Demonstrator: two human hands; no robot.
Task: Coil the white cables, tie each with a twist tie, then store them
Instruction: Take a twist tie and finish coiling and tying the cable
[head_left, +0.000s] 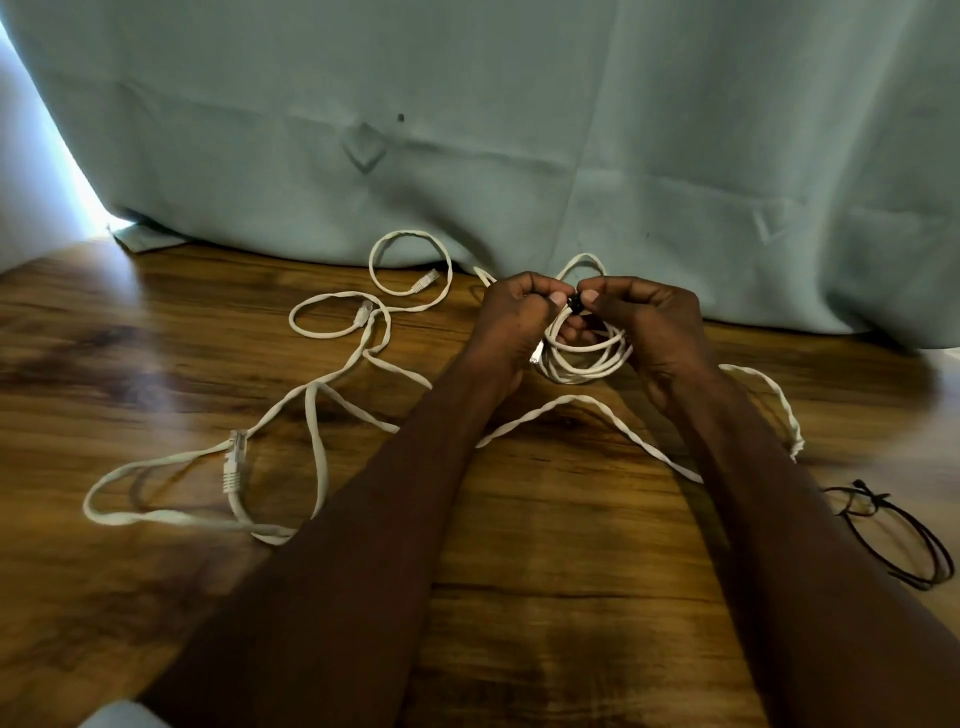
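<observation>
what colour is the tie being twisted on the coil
Black; the twist tie shows between both thumbs in the head view.

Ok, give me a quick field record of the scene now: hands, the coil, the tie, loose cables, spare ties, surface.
left hand: grips the coil's top, fingertips at the tie
right hand: pinches the twist tie from the other side
coiled cable: white, several loops, held between both hands above the table
twist tie: black, at the coil's top, between the fingertips
loose cables: white, uncoiled, sprawled to the left, plugs visible
twisted cable: white, runs under the forearms
spare ties: black, thin loops, far right
table: wood grain
backdrop: curtain, pale green
</observation>
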